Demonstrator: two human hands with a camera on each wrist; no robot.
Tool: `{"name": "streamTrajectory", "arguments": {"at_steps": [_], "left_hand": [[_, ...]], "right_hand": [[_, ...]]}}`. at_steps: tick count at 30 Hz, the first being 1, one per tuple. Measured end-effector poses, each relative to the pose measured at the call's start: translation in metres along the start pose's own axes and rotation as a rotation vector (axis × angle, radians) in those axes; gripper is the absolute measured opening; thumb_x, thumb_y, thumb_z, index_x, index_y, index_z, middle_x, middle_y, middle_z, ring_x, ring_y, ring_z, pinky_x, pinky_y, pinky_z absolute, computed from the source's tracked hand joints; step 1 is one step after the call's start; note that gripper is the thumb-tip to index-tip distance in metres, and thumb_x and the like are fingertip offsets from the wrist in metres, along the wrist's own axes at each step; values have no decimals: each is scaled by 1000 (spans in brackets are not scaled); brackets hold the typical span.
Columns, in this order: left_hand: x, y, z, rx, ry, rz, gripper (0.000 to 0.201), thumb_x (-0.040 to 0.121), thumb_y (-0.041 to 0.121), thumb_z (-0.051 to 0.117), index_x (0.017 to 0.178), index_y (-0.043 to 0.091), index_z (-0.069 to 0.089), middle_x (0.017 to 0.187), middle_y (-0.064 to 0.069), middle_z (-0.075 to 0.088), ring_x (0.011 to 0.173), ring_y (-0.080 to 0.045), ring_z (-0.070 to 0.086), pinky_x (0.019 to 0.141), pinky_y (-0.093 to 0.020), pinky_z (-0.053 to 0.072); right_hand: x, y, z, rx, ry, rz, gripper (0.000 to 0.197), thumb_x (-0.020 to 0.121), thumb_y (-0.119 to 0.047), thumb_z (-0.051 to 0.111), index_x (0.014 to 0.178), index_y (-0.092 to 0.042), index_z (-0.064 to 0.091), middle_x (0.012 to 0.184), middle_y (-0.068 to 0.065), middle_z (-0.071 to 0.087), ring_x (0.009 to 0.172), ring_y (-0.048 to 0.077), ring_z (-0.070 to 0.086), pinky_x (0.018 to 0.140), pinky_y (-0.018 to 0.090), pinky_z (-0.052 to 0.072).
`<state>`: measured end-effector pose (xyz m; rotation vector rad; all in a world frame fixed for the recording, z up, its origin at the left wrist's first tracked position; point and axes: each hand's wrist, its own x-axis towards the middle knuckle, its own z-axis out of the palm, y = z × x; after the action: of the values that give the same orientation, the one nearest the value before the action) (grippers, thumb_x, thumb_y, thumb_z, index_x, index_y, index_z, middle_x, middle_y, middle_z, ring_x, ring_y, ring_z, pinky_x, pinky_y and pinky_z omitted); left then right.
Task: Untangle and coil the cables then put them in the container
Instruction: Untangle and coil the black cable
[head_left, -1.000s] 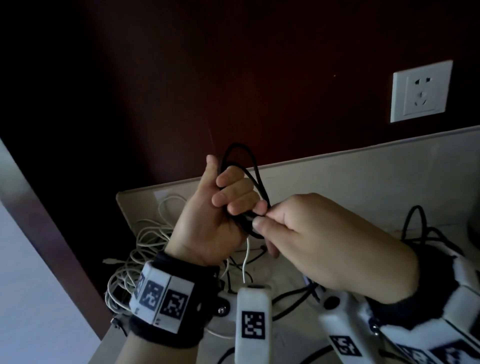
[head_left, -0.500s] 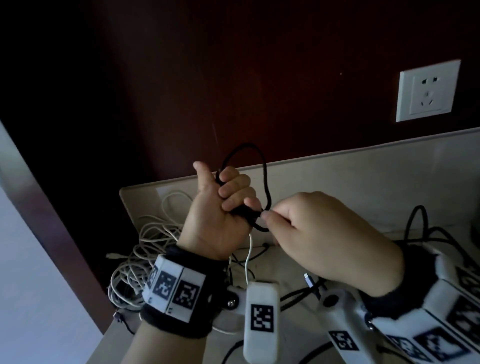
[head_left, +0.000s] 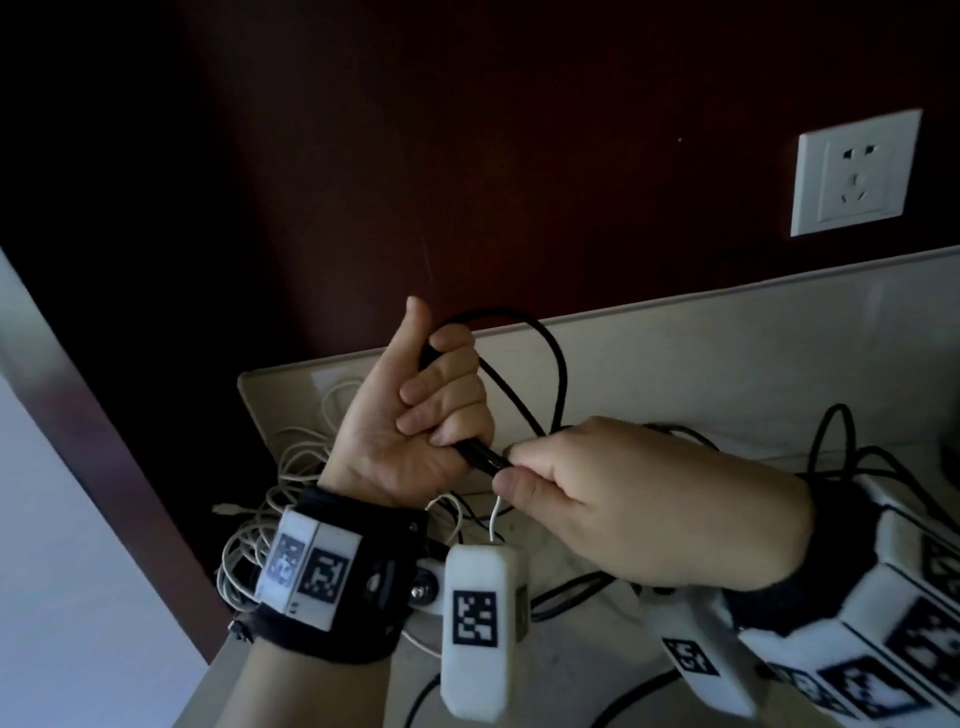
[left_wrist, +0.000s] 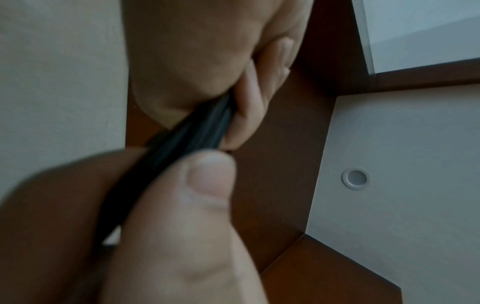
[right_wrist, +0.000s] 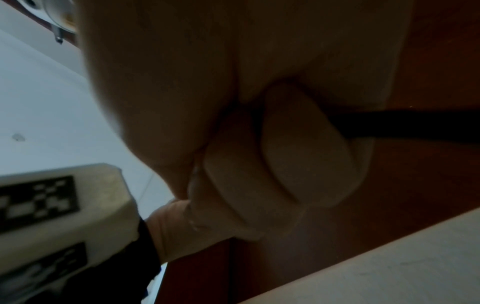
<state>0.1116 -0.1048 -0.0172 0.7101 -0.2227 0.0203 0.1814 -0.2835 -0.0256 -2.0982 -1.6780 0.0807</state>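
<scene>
Black cable (head_left: 558, 374), thin and glossy, is bunched into several strands held up above the pale surface (head_left: 727, 374) in the head view; one loop arcs up from the left hand (head_left: 410, 415) and comes down to the right hand (head_left: 639, 493). The left hand's four fingers are curled round the bundle with the thumb standing straight up, and the right hand pinches the bundle's lower end between thumb and forefinger. Under the hands lies a heap of white cables (head_left: 291, 467) at the surface's left end, with more black cable loops (head_left: 852, 457) to the right; how many separate cables are in either heap cannot be counted, as they overlap and the wrists hide part of them. One white wall socket (head_left: 857, 174) sits on the dark red wall. From the left wrist, the black cable (left_wrist: 192, 131) shows as a tight sheaf of parallel strands passing between the left palm (left_wrist: 187, 61) and the blurred right thumb (left_wrist: 187, 205). From the right wrist, the picture is dim: curled fingers (right_wrist: 298, 148) fill it, and one dark length of black cable (right_wrist: 415, 125) runs off to the right edge.
</scene>
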Motion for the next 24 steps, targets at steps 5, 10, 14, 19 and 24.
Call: {"name": "streamTrajectory", "arguments": {"at_steps": [5, 10, 14, 19, 24], "left_hand": [[-2, 4, -6, 27, 22, 41, 42, 99, 41, 53, 68, 11, 53, 53, -1, 58, 41, -7, 35, 46, -23, 28], [-5, 7, 0, 133, 268, 76, 32, 81, 22, 68, 55, 16, 49, 57, 9, 50, 31, -7, 38, 40, -17, 23], [-3, 2, 3, 109, 229, 98, 31, 89, 35, 60, 67, 13, 59, 67, 8, 60, 35, -7, 36, 43, -16, 32], [-1, -6, 8, 69, -24, 105, 31, 99, 37, 51, 100, 6, 56, 62, -1, 60, 46, -14, 52, 75, -28, 56], [1, -9, 4, 123, 33, 191, 39, 101, 44, 37, 85, 13, 54, 52, 4, 48, 41, -3, 28, 41, -18, 32]], "right_hand": [[-2, 0, -2, 80, -93, 76, 46, 97, -60, 38, 81, -22, 57, 55, -6, 48, 45, 7, 41, 46, 28, 36], [-1, 1, 0, -12, -65, 62, 51, 97, -59, 41, 70, -18, 50, 50, -4, 44, 41, 8, 37, 44, 27, 32], [0, 3, -1, -6, -67, 52, 48, 101, -53, 37, 74, -16, 53, 50, -2, 45, 42, 8, 42, 41, 23, 33], [-1, 9, -3, 32, -66, 67, 41, 103, -49, 35, 76, -22, 53, 55, -4, 54, 48, 6, 49, 49, 23, 39], [1, 12, -2, 39, 53, -23, 13, 104, -41, 39, 112, -34, 47, 72, 1, 61, 57, 14, 54, 53, 32, 43]]}}
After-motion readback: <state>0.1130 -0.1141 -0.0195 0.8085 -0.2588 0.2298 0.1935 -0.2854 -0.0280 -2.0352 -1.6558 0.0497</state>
